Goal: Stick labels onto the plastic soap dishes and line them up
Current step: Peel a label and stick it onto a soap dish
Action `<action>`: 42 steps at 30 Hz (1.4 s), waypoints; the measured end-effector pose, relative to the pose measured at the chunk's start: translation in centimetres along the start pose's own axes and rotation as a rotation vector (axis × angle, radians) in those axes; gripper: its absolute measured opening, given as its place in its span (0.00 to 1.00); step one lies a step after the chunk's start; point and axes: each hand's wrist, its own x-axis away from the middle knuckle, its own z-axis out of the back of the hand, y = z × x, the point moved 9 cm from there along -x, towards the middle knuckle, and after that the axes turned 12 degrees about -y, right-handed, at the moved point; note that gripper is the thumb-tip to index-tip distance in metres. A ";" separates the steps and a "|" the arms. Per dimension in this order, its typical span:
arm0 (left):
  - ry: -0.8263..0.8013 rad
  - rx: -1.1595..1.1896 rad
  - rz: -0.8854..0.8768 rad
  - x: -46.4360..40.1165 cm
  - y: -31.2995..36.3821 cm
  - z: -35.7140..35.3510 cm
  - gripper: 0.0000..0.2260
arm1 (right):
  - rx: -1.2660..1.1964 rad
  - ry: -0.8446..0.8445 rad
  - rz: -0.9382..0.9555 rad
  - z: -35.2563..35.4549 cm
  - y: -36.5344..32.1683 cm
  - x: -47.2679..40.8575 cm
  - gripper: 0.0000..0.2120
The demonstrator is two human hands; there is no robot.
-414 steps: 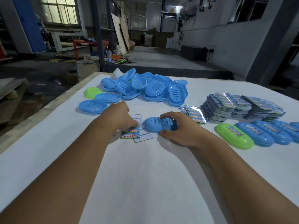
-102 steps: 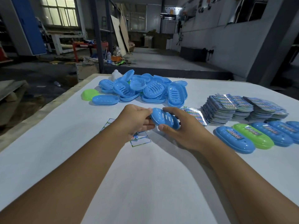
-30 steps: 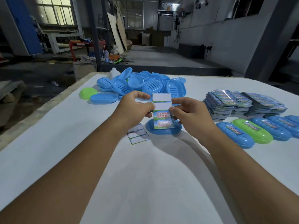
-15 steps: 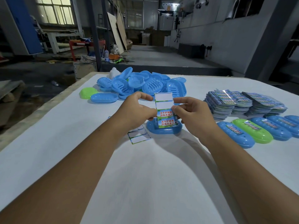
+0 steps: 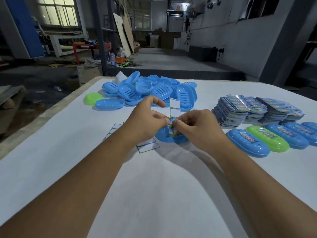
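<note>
Both hands, left hand (image 5: 147, 117) and right hand (image 5: 193, 126), are pinching the label strip (image 5: 174, 107) with fingers clamped, peeling over the blue soap dish (image 5: 171, 139) lying mid-desk (image 5: 154, 186); likely best peeling slowly, then pressing the label flat and centred.

Factory hall: concrete floor (image 5: 171, 60), stacked boards (image 5: 123, 31), bulk soap dishes (image 5: 151, 88).

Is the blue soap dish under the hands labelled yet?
Not yet, as far as shows: the blue soap dish lies on the table while both hands pinch the label strip above it.
</note>
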 end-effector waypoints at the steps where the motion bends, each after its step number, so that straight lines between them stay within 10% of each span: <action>1: 0.007 -0.021 -0.010 0.0 0.1 -0.1 0.16 | 0.015 -0.006 0.005 0.0 -0.1 0.0 0.07; 27: 0.118 -0.168 -0.036 0.4 0.9 -0.3 0.13 | 0.027 -0.038 -0.025 -0.5 -0.1 0.0 0.11; 42: 0.171 -0.208 0.243 -0.1 -2.7 2.8 0.03 | -0.057 0.004 -0.204 1.1 1.8 0.1 0.13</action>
